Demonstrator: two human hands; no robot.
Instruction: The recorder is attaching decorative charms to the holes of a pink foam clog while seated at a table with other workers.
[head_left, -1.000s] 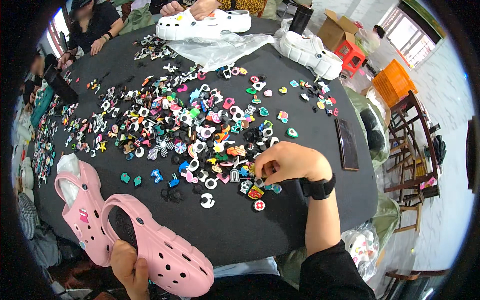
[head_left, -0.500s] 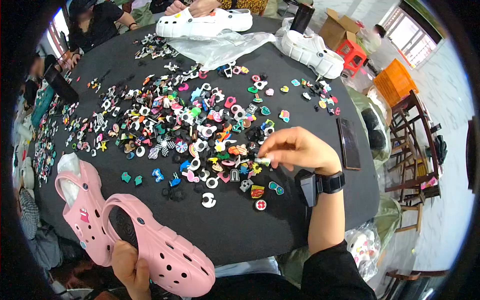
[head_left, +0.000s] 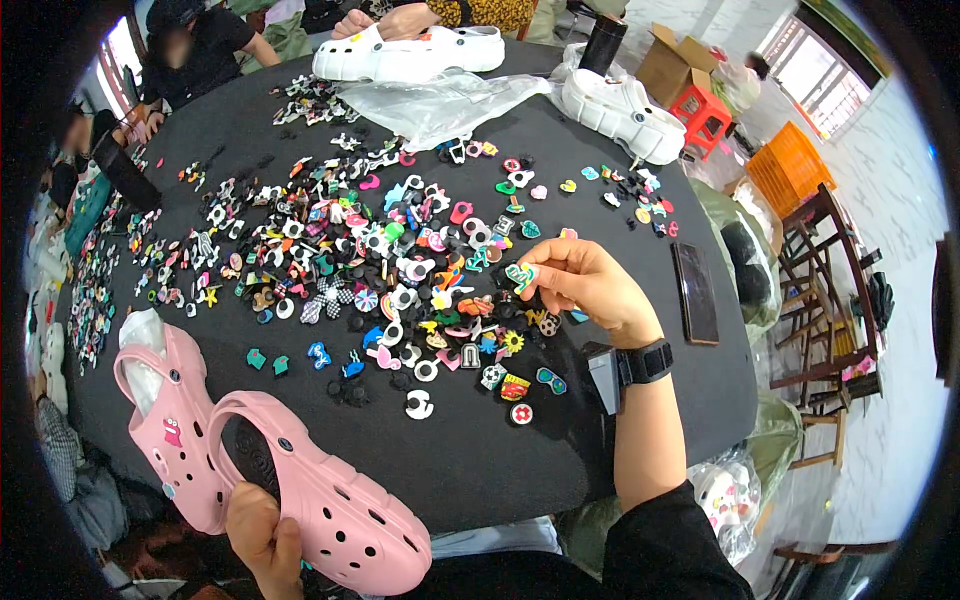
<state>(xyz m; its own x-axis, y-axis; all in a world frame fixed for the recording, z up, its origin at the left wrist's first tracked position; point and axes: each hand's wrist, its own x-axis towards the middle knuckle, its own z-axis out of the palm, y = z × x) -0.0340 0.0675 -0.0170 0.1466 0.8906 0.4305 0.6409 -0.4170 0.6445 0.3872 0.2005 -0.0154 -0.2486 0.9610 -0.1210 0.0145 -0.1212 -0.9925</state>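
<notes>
In my left hand (head_left: 262,535) is a pink clog (head_left: 345,505), gripped at its inner side near the foot opening. Its holes are bare apart from the strap rivet. Beside it on the left lies the other pink clog (head_left: 180,430), with clear wrapping stuffed inside and a dark pink charm on its upper. My right hand (head_left: 590,290) pinches a small green and white shoe charm (head_left: 520,276) between thumb and fingers. It hovers over the right edge of a wide pile of mixed shoe charms (head_left: 365,298). A black band sits on my right wrist.
White clogs (head_left: 625,110) and a clear plastic bag (head_left: 440,105) lie at the table's far side. A phone (head_left: 695,293) rests by the right edge. Dark cylinders (head_left: 603,42) stand at the back and left. Other people sit across the black table (head_left: 480,455).
My right hand has risen slightly away from the pile, and the charm in its fingers is now turned face up into view. The left hand keeps its hold on the clog.
</notes>
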